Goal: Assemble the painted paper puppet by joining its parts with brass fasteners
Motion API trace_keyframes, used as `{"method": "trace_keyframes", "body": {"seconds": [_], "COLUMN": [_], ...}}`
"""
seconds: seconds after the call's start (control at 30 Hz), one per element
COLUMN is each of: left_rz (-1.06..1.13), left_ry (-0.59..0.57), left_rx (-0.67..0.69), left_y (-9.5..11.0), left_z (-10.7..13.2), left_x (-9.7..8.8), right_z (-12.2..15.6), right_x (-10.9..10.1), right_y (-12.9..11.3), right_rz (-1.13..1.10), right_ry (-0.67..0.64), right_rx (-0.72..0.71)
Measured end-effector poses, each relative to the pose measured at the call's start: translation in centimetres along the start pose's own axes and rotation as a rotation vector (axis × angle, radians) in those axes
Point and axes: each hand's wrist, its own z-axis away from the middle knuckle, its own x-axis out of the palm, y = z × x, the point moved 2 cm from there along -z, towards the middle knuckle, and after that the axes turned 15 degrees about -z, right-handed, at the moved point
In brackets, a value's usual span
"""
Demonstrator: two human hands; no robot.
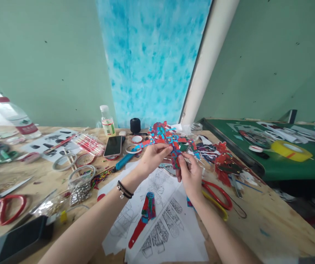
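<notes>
Both my hands hold a colourful painted cut-out figure [171,141], red, blue and green, above the wooden table [262,216]. My left hand [153,157], with a dark bead bracelet on its wrist, pinches the figure's upper part. My right hand [190,174] pinches a small red piece of the same figure from below. Under my hands lie white sheets with line drawings [163,220], and on them a loose painted red and blue piece [146,214].
Red-handled scissors [218,194] lie right of my hands, another pair [8,205] at the far left. A phone [113,146], a small bottle [107,121], black thread spool [135,125], tape rings [63,161] and beads [79,192] lie around. A green table with yellow tape [290,150] stands right.
</notes>
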Motion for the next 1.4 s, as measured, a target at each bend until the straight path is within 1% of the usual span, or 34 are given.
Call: {"method": "trace_keyframes", "body": {"seconds": [0.4,0.57,0.93,1.03,1.13,1.2,1.33,1.4], "left_rz": [0.01,-0.011,-0.02,-0.034,-0.032,-0.026,-0.099,-0.12], "left_ry": [0.035,0.102,0.136,0.159,0.22,0.266,0.399,0.515], "left_rx": [0.024,-0.012,-0.016,0.001,0.024,0.047,0.111,0.155], "left_y": [0.3,-0.1,-0.1,-0.2,0.6,1.8,5.1,6.6], "left_z": [0.2,0.1,0.1,-0.1,-0.3,-0.2,0.9,1.7], "left_x": [0.4,0.3,0.3,0.1,-0.9,-2.2,-6.3,-8.8], "right_z": [-0.1,0.0,0.0,0.0,0.2,0.7,1.2,0.3], "right_x": [0.1,0.3,0.3,0.3,0.3,0.5,1.5,2.9], "right_y": [-0.3,-0.6,-0.4,-0.3,0.0,0.5,2.1,2.8], "right_rz": [0.008,-0.014,-0.005,-0.015,-0.03,-0.015,0.065,0.159], "right_ry": [0.007,0.002,0.002,-0.03,-0.065,-0.07,-0.059,-0.113], "right_rx": [-0.007,-0.004,-0.013,-0.003,-0.015,-0.025,0.019,0.037]}}
